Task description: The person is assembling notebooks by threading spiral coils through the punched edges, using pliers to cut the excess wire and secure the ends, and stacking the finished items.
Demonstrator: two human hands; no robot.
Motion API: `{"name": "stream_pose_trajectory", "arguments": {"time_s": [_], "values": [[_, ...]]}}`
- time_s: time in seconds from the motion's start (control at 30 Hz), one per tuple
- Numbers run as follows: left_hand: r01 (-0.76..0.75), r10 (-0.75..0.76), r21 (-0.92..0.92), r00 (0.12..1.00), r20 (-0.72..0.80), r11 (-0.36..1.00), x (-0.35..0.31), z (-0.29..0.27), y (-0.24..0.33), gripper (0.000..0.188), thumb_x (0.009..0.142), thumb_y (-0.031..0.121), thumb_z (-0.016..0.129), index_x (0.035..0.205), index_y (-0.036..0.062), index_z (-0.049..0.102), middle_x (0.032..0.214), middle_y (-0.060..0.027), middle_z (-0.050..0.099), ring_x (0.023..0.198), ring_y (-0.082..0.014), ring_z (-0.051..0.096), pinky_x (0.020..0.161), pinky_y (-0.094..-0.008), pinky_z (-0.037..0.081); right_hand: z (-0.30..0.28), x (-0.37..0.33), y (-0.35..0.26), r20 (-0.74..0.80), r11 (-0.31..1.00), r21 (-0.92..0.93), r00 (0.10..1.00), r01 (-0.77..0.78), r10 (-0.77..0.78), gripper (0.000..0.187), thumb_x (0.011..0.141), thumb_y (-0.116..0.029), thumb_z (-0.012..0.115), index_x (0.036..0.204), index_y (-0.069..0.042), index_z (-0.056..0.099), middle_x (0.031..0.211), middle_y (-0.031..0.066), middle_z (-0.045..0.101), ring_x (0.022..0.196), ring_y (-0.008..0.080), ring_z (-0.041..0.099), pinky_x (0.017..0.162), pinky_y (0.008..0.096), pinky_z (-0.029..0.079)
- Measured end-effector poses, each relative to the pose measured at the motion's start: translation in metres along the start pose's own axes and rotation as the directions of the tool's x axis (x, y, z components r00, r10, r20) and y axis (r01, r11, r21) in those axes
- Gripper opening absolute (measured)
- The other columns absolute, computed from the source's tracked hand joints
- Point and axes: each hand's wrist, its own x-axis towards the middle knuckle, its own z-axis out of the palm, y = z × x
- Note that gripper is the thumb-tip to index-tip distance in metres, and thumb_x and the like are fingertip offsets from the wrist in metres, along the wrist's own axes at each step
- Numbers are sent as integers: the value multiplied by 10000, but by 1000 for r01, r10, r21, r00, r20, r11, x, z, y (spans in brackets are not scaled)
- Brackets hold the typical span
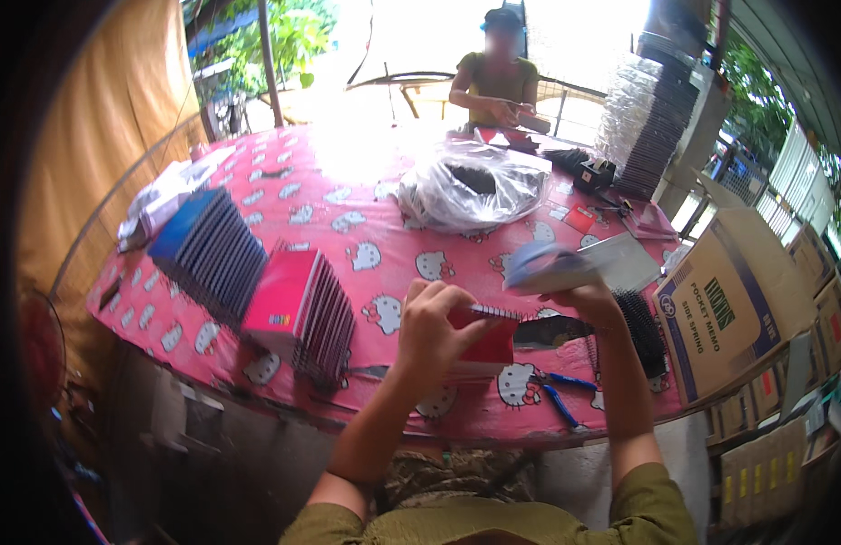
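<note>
My left hand [431,331] is closed on a red spiral notebook [487,312], its thumb along the wire-bound edge. Below that, a red-covered stack [482,354] rests on the table. My right hand [586,298] grips a flat blue-and-white pad [549,267], smeared by motion; its fingers are partly hidden. Blue-handled pliers [562,400] lie spread on the cloth near my right forearm. Black wire spirals [640,329] are heaped just right of that forearm.
On the left stand stacks of blue [212,250] and red [298,313] spiral notebooks. A clear plastic bag [475,186] sits mid-table, a cardboard box [725,304] at right. Across the pink table [366,257], a person [499,82] handles something beside a tall notebook stack [655,127].
</note>
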Motion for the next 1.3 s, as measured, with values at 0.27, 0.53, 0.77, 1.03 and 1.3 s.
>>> {"name": "stream_pose_trajectory", "arguments": {"time_s": [0.27, 0.53, 0.77, 1.03, 1.3], "values": [[31, -34, -30, 994, -104, 999, -8, -4, -7, 436, 648, 171, 851, 1008, 32, 647, 968, -122, 630, 1038, -292, 569, 885, -403, 467, 12, 16, -10, -18, 996, -45, 997, -77, 77, 377, 651, -5, 680, 1022, 8, 614, 866, 69, 653, 812, 137, 630, 704, 289, 527], [328, -447, -685, 894, 4, 650, -16, -5, -31, 349, 772, 5, 754, 1101, 10, 636, 1000, -87, 661, 921, -139, 632, 809, -274, 531, 31, 43, -16, 15, 935, -353, 998, -47, 55, 303, 629, -24, 683, 922, 3, 612, 855, 54, 664, 768, 118, 612, 674, 267, 494], [372, -479, -798, 870, 122, 474, -23, -14, -43, 347, 786, -39, 723, 1126, 1, 669, 939, -80, 708, 787, -83, 655, 711, -215, 555, 30, 51, 1, 60, 931, -365, 998, -11, 35, 374, 642, -18, 673, 1012, 8, 618, 893, 94, 680, 829, 186, 659, 707, 328, 524], [379, -422, -847, 882, 210, 373, -19, -17, -41, 268, 787, -46, 726, 1047, -22, 666, 892, -78, 699, 778, -113, 655, 690, -236, 560, -12, 12, 81, -355, 165, -921, 935, -353, 19, 368, 718, -110, 652, 1063, -22, 558, 1073, 190, 639, 1021, 376, 606, 806, 437, 513], [142, -166, -795, 985, 52, 590, -6, -2, -60, 149, 796, -11, 740, 925, -1, 665, 892, -85, 683, 811, -98, 640, 701, -229, 549, 4, -94, 58, -271, 346, -916, 948, -201, -165, 531, 722, -194, 767, 1161, -22, 523, 1327, 257, 440, 1204, 420, 465, 1012, 459, 391]]}}
